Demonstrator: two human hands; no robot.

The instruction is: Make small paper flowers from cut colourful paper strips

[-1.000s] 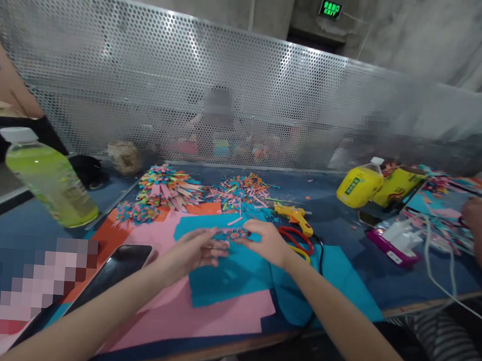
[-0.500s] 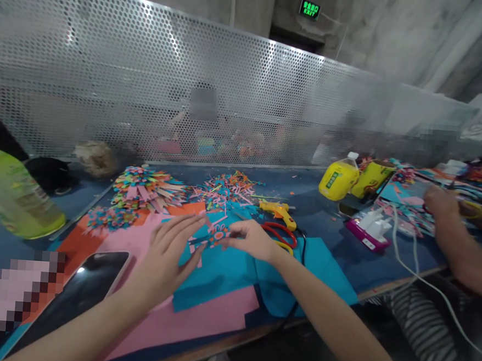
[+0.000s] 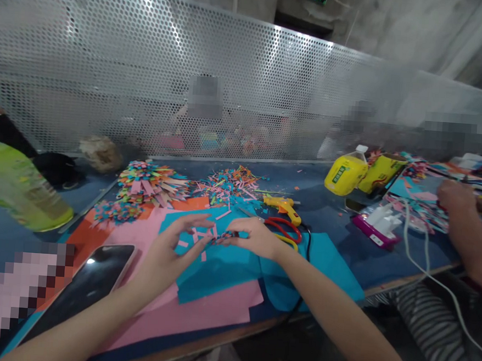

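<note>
My right hand [image 3: 253,237] pinches a small piece of paper craft [image 3: 222,237] by its right side. The piece is now edge-on, with blue, pink and dark bits showing. My left hand [image 3: 174,244] is to its left, fingers apart from the thumb, whose tip reaches the piece's edge. Beneath both hands lies a blue paper sheet [image 3: 217,283] with loose pink paper strips [image 3: 203,256] on it. Pink paper [image 3: 215,313] extends below the blue sheet. A phone [image 3: 89,274] lies beside my left forearm.
Behind my hands are a fringed paper bundle [image 3: 150,185], a pile of paper scraps [image 3: 230,185] and a yellow glue gun [image 3: 284,206]. Red-handled scissors [image 3: 285,227] lie right. A green bottle [image 3: 21,187] is left. A co-worker's hand [image 3: 454,198] is far right.
The paper piece has turned from face-on, showing an orange and blue round pattern, to edge-on. My left fingers have spread a little. The view has shifted slightly.
</note>
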